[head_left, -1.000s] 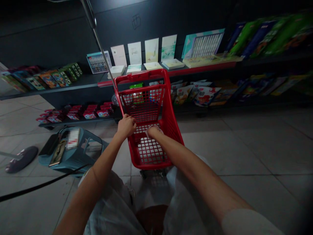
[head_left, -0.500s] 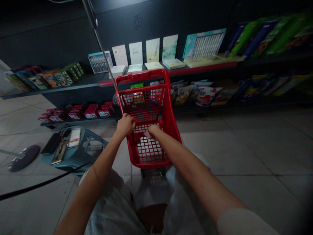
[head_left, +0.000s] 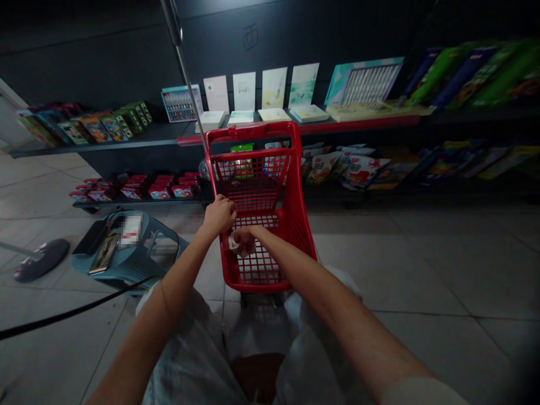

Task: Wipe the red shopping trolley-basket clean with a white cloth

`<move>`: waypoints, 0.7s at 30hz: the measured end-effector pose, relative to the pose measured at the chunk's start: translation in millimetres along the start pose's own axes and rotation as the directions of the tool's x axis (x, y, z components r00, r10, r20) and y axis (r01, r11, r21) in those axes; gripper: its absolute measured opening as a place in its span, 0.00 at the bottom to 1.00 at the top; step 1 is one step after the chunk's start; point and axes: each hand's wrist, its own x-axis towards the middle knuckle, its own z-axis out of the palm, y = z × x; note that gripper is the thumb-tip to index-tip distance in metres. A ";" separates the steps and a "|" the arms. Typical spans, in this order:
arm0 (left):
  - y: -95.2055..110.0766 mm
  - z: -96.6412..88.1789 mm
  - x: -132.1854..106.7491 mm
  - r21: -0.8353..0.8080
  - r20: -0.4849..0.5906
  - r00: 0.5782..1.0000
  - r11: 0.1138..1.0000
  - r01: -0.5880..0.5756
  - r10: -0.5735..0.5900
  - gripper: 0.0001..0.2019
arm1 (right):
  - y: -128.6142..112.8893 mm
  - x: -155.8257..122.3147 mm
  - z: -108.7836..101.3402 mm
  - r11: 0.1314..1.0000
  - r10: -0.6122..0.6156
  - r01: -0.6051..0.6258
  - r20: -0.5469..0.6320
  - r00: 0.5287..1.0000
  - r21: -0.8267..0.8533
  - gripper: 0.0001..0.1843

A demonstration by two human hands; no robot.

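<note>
A small red plastic shopping cart (head_left: 295,214) stands on the tiled floor in front of me, its lattice basket tipped toward me. My left hand (head_left: 219,215) is closed over the cart's left rim. My right hand (head_left: 243,241) reaches down inside the basket, fingers curled round a small pale thing (head_left: 233,242) I cannot make out. Both forearms stretch out from my light trousers (head_left: 198,360).
Dark shelves (head_left: 139,135) run along the wall ahead, with upright cards (head_left: 274,87), boxed sets (head_left: 363,81) and colourful packs. A teal basket (head_left: 126,256) holding flat items lies on the floor to the left, beside a black cable (head_left: 63,318) and a dark round base (head_left: 40,259). A metal pole (head_left: 185,73) rises behind the cart.
My right hand has slid left and lower in the basket and now curls round a small pale thing. The view has shifted slightly right; the left hand stays on the rim.
</note>
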 end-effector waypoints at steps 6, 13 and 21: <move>-2.6 1.4 -0.3 -0.002 -0.013 1.000 1.000 -0.011 0.011 0.14 | -4.3 3.0 10.0 0.991 0.105 -0.128 0.379 0.919 0.035 0.34; -1.7 0.5 -2.0 -0.008 -0.018 1.000 1.000 -0.014 0.014 0.14 | -14.7 8.9 38.4 0.974 0.145 -0.221 0.637 0.757 0.041 0.28; -1.2 -2.1 -3.8 -0.013 -0.010 1.000 1.000 -0.009 0.009 0.15 | -33.5 -6.3 29.3 0.920 0.385 -0.333 0.324 0.864 -0.204 0.23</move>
